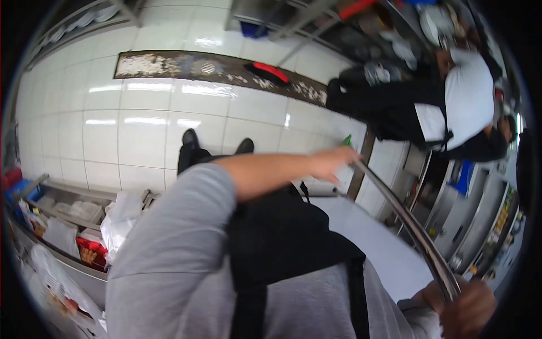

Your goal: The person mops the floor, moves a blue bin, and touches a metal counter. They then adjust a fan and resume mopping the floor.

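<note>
A long shiny metal pole (407,217) runs slantwise across the right side of the view. My right hand (470,308), blurred, is wrapped round its near end at the lower right. My left arm reaches across my black apron, and my left hand (330,164) is at the far part of the pole, its fingers over it and the thumb apart. Beyond that hand the pole is hidden. A small green piece (347,139) shows just past my left fingers. On the floor farther off lies a red and black brush-like head (268,73).
A dark, worn strip (169,64) crosses the white tiled floor (141,130). A person in a white shirt (467,96) stands at the upper right by cluttered shelves. At lower left is a counter with bags and bins (73,209). Steel units (446,209) line the right.
</note>
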{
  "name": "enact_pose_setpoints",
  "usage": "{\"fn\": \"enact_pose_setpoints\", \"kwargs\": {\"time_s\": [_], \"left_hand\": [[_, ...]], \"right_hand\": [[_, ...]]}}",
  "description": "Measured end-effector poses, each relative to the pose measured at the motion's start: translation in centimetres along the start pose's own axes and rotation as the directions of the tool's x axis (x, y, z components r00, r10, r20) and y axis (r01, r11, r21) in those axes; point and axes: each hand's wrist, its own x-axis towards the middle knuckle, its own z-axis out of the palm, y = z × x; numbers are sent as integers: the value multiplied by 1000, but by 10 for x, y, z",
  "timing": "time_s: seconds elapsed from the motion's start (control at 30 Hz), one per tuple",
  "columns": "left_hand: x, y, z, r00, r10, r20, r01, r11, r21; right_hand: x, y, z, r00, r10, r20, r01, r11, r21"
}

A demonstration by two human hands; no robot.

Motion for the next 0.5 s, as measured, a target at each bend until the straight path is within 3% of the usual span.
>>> {"fn": "enact_pose_setpoints", "kwargs": {"time_s": [0.07,0.13,0.2,0.27,0.3,0.37,0.4,0.43,0.47,0.5], "left_hand": [[20,46,6,985,171,-30,-172,985,-17],[4,84,-29,979,-151,136,180,953,-244],[-38,75,-73,983,-27,184,5,993,118],[-100,48,-111,971,-126,201,100,986,134],[-136,37,-130,975,-178,131,149,967,204],[-216,2,-164,954,-299,-16,298,944,143],[-253,-6,-180,949,-266,-167,292,944,156],[-286,-11,-194,924,-224,-310,285,944,167],[-313,-14,-206,872,-263,-412,385,888,250],[-337,-19,-215,798,-301,-522,478,844,243]], "right_hand": [[47,-13,23,998,-57,0,57,998,40],[87,-33,46,992,-121,-23,122,991,45],[120,-45,64,983,-179,-48,182,982,55],[147,-56,79,972,-228,-61,231,972,51],[156,-60,85,967,-246,-67,249,967,50],[174,-65,94,957,-280,-71,282,959,21],[180,-70,97,950,-297,-94,298,955,-10],[186,-80,99,943,-310,-120,314,949,17],[189,-97,101,940,-296,-168,289,955,-69],[186,-112,92,955,-247,-165,252,968,6]]}}
